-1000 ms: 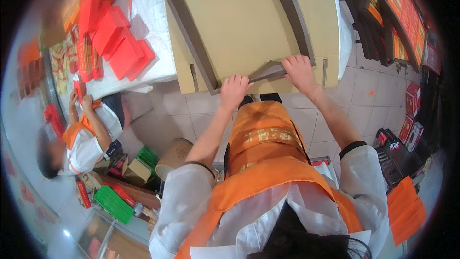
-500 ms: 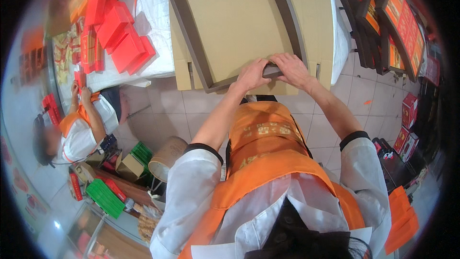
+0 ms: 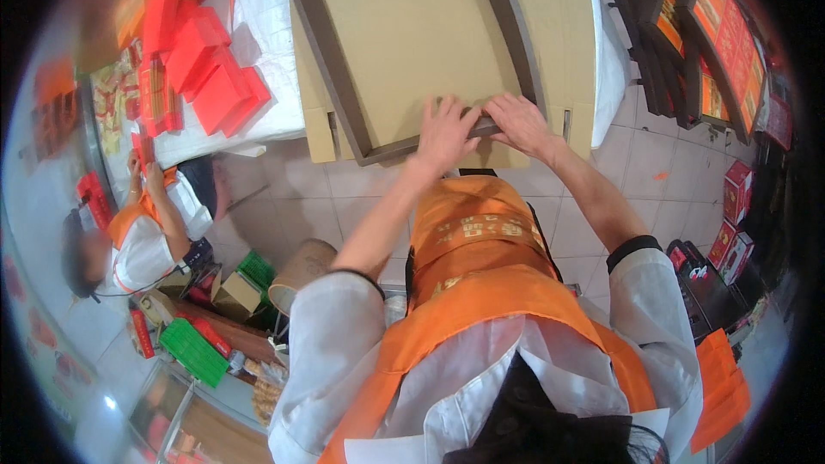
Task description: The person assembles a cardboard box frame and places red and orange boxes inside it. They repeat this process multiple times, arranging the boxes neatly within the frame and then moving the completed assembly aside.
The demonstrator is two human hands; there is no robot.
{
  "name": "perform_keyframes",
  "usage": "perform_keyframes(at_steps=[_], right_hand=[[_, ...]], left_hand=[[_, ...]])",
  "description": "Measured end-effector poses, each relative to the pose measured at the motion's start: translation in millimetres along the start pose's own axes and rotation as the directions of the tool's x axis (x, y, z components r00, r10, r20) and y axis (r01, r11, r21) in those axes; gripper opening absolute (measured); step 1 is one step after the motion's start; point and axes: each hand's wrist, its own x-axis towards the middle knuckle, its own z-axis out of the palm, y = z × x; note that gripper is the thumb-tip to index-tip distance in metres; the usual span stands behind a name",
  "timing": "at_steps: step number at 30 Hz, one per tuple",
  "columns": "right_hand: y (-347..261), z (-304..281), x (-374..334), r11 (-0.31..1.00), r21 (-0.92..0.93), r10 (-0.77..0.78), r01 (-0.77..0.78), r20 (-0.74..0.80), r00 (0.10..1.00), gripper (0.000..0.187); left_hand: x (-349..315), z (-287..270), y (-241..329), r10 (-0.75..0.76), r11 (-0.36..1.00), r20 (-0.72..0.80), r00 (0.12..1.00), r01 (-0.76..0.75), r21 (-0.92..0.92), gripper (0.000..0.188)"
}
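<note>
Two hands close together at the near rail of a dark frame, which lies on tan cardboard.
The frame's long axis runs away from the person, leaning left; the right hand is nearer a corner, its grip curled over the rail. Whether the left hand clasps it cannot be told.

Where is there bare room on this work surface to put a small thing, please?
Inside the brown frame, the cardboard is widely bare. A narrower free patch is the white sheet, between the cardboard and the red boxes. It is crowded at the left, among those boxes, and at the frame's near side, where the left hand and right hand are.
</note>
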Motion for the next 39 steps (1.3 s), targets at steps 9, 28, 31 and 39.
perform_keyframes(at_steps=[9,28,31,39], right_hand=[[1,0,16,0.999,0.007,0.050,-0.052,0.197,0.979,0.037],[2,0,4,0.989,-0.133,0.084,-0.065,0.139,0.987,0.026],[-2,-2,-7,0.928,-0.372,0.016,-0.026,-0.030,0.999,0.017],[-5,1,-6,0.798,-0.596,0.198,-0.084,0.127,0.972,0.002]], left_hand=[[-21,58,20,-0.156,0.968,-0.227,0.961,0.194,0.158,0.036],[-13,10,-22,0.063,0.995,0.003,0.998,-0.063,-0.080,0.038],[-65,-3,-59,-0.035,0.977,-0.114,0.993,0.057,0.204,0.036],[-106,-27,-116,0.055,0.929,-0.030,0.998,-0.040,0.368,0.034]])
